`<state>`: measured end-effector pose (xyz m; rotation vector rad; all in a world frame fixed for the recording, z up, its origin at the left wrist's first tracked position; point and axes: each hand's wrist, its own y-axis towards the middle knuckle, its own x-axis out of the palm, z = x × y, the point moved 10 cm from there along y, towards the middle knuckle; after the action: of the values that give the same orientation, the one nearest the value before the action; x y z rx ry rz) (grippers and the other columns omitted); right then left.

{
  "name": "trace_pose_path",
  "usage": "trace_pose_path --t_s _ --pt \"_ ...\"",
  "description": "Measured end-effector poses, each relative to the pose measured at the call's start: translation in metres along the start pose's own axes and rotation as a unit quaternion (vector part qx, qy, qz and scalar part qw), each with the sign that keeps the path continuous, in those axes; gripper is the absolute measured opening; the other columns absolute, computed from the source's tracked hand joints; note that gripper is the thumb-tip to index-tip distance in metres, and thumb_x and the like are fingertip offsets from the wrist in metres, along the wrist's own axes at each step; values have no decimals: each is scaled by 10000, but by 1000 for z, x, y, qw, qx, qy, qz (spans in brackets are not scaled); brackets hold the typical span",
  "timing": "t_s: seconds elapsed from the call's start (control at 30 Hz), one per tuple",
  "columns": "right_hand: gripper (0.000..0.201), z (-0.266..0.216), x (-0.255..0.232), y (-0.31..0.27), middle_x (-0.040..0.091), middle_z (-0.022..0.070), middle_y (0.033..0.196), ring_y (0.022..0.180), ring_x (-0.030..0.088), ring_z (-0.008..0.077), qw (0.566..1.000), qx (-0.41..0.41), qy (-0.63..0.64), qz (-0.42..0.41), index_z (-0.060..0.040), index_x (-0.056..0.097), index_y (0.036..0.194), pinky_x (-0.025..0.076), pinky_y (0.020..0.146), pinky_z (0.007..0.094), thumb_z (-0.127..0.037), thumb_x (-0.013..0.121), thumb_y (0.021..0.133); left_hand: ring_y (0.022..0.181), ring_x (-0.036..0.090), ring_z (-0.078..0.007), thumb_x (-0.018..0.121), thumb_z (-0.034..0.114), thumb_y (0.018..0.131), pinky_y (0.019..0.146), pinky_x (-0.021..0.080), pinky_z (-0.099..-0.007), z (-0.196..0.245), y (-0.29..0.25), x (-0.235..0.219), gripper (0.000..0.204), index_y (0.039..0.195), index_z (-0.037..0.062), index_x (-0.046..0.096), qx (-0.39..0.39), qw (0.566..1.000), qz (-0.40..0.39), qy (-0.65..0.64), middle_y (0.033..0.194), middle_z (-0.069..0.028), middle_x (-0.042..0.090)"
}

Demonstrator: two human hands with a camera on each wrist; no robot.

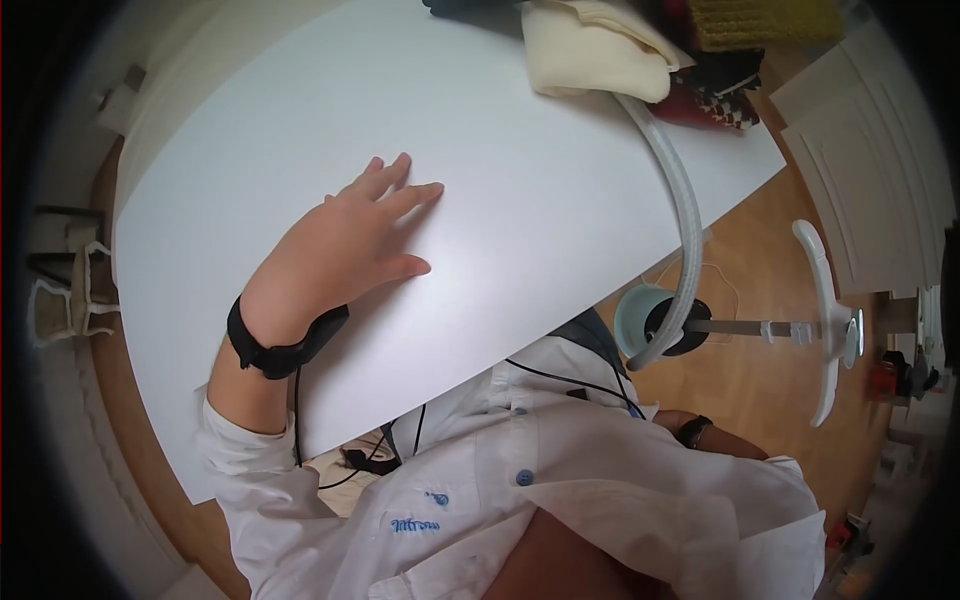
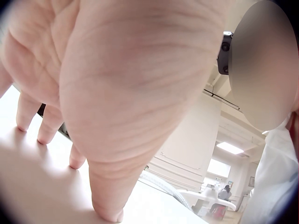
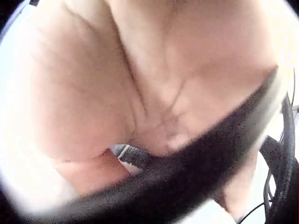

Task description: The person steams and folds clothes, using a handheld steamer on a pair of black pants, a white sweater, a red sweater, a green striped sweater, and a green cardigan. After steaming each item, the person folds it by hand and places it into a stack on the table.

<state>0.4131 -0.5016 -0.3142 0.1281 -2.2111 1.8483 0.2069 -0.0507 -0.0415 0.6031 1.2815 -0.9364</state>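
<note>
My left hand rests on the white table with its fingers spread and nothing held. A black band circles that wrist. In the left wrist view the fingertips and thumb touch the tabletop, and the palm arches above it. Down at my side, my right hand is mostly hidden behind the white shirt. The right wrist view shows its palm close up, with a blurred dark strap crossing in front; I cannot tell whether the fingers hold it.
Cream cloth and an olive knit lie at the table's far right. A pale ribbed hose arcs from the cloth over the table edge. A pole with a white hanger stands beside the table. Black cables cross my shirt.
</note>
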Motion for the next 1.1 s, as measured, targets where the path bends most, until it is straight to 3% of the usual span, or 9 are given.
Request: trace_pose_path --t_s 0.3,0.5,0.67,0.77,0.83,0.9,0.93,1.03,1.1 --pt "413 -37 16 22 702 95 1283 1117 652 176 993 -112 -25 5 -32 662 1319 519 951 329 -283 697 993 1472 444 -387 821 268 864 1107 504 -468 3 -1 0 706 1505 210 531 -1 1000 4 10 1630 -151 422" --pt "405 -49 16 17 695 106 1296 1139 644 182 980 -192 -41 39 -20 658 1312 514 966 336 -294 676 1016 1489 416 -401 811 279 876 1129 466 -566 4 -1 2 717 1517 205 500 -18 1000 -8 14 1642 -173 390" --pt "401 -82 14 -31 689 116 1306 1158 638 186 941 -283 -131 131 -10 654 1307 510 980 341 -304 658 1034 1501 401 -394 797 285 896 1122 474 -568 5 -2 3 686 1506 201 497 -10 1000 4 26 1639 -164 395" --pt "380 -127 26 -83 688 116 1287 1157 628 190 901 -245 -287 216 11 626 1315 493 991 316 -280 605 1072 1501 402 -390 791 287 903 1118 481 -556 5 -2 4 674 1504 199 500 -1 999 10 33 1639 -161 397" --pt "381 -119 20 -70 681 141 1271 1128 632 201 914 -239 -257 202 7 617 1342 495 968 305 -269 593 1080 1499 406 -387 789 293 906 1113 488 -537 5 -3 5 668 1503 199 503 5 999 16 39 1640 -156 399" --pt "373 -151 61 -81 676 159 1186 1045 637 198 929 -358 -63 76 -3 636 1310 510 907 324 -293 608 1076 1495 412 -384 790 299 904 1107 502 -511 4 -1 7 668 1500 200 506 7 998 22 56 1641 -149 398" --pt "370 -177 77 -92 664 184 1103 998 646 246 883 -402 -216 109 -13 661 1272 517 885 363 -301 655 1040 1495 412 -384 790 299 904 1107 502 -511 3 -1 8 668 1500 200 506 7 998 20 53 1641 -149 398" --pt "395 -194 89 -77 657 196 1075 1009 651 325 812 -385 -414 143 -30 663 1280 515 905 398 -279 716 978 1490 418 -383 791 313 901 1103 515 -486 1 -2 9 672 1499 198 506 8 998 26 55 1641 -143 398" --pt "408 -202 94 -55 660 203 1075 1020 649 357 805 -345 -465 127 -31 663 1278 519 901 413 -267 733 952 1484 426 -382 791 324 901 1099 523 -479 1 -3 7 676 1500 197 505 17 997 35 60 1640 -139 400"
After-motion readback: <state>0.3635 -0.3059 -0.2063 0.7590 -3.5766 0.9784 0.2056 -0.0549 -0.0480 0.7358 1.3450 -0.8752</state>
